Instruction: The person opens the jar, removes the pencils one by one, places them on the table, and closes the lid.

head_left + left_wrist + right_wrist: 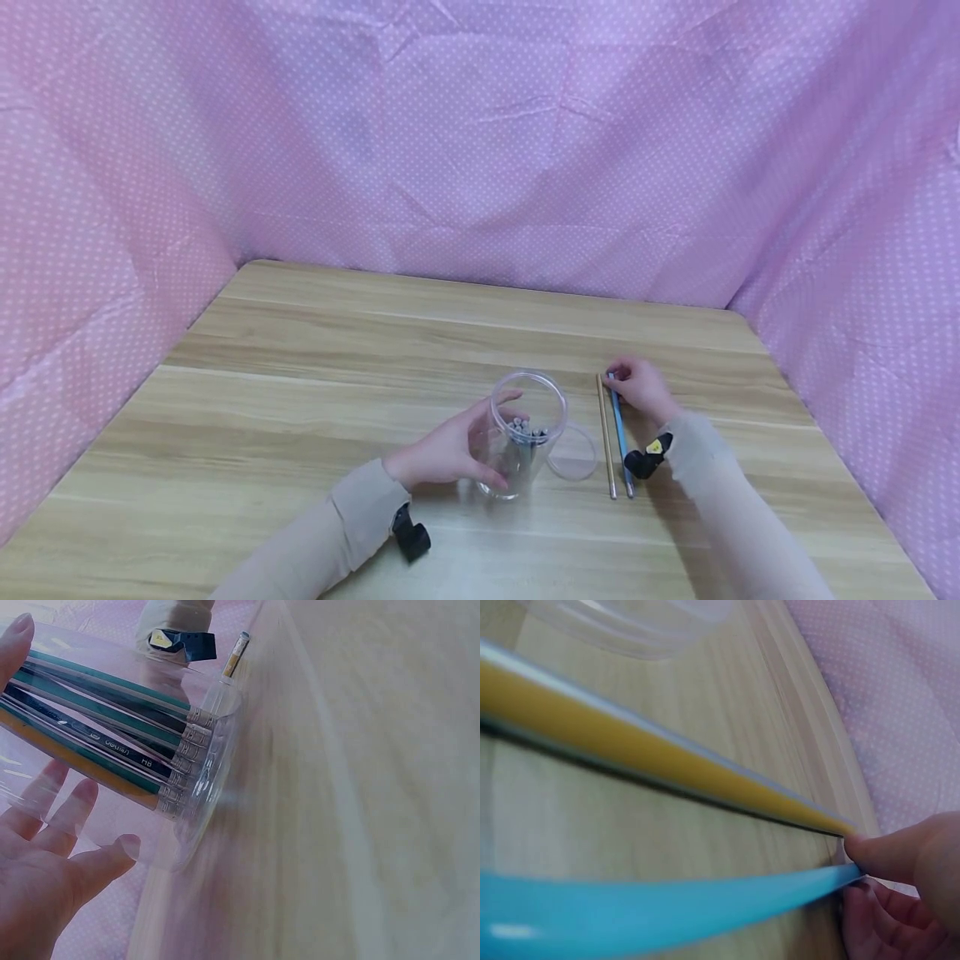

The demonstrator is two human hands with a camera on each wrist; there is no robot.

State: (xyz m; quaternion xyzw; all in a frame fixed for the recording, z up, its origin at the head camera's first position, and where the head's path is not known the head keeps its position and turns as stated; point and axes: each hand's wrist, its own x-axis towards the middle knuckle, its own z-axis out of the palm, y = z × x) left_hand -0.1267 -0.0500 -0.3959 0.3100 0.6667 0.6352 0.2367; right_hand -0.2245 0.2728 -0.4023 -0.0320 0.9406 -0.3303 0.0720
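My left hand holds a clear plastic cup, thumb on the near side and fingers on the far side. Several pencils, mostly dark green and one orange-yellow, stand in the cup, their metal-banded ends near its base in the left wrist view. To the right, two pencils lie side by side on the table: a yellow one and a blue one. With thumb and fingers my right hand pinches the blue pencil's far end. Its thumb is close to the yellow pencil's tip in the right wrist view.
A clear round lid lies flat between the cup and the yellow pencil. The wooden table is bordered by pink dotted cloth at the back and both sides. Each wrist carries a small black camera.
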